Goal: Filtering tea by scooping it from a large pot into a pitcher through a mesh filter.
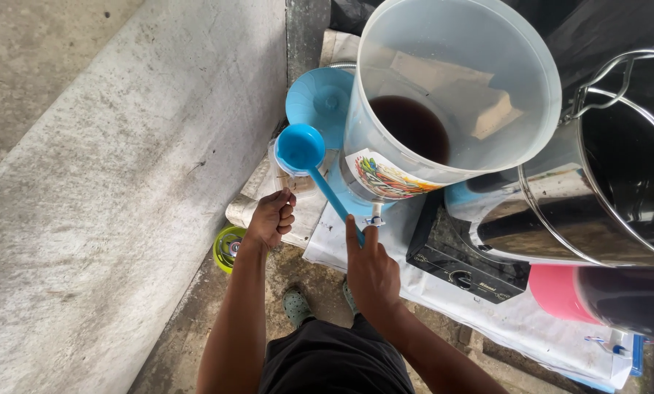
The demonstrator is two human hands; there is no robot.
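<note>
now | right hand (371, 273) grips blue ladle (301, 148) handle; bowl up-left | left hand (271, 217) fisted on clear cup (292, 179)

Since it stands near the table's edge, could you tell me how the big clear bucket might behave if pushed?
The bucket holds only a little dark liquid, so it is probably light and slides easily. Tall with a wide rim, it might tip. The liquid would likely slosh.

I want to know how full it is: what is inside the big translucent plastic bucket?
The translucent bucket holds a dark brown liquid, pooled low at the bottom; most of the bucket is empty. The liquid is opaque, so anything beneath its surface cannot be seen.
</note>
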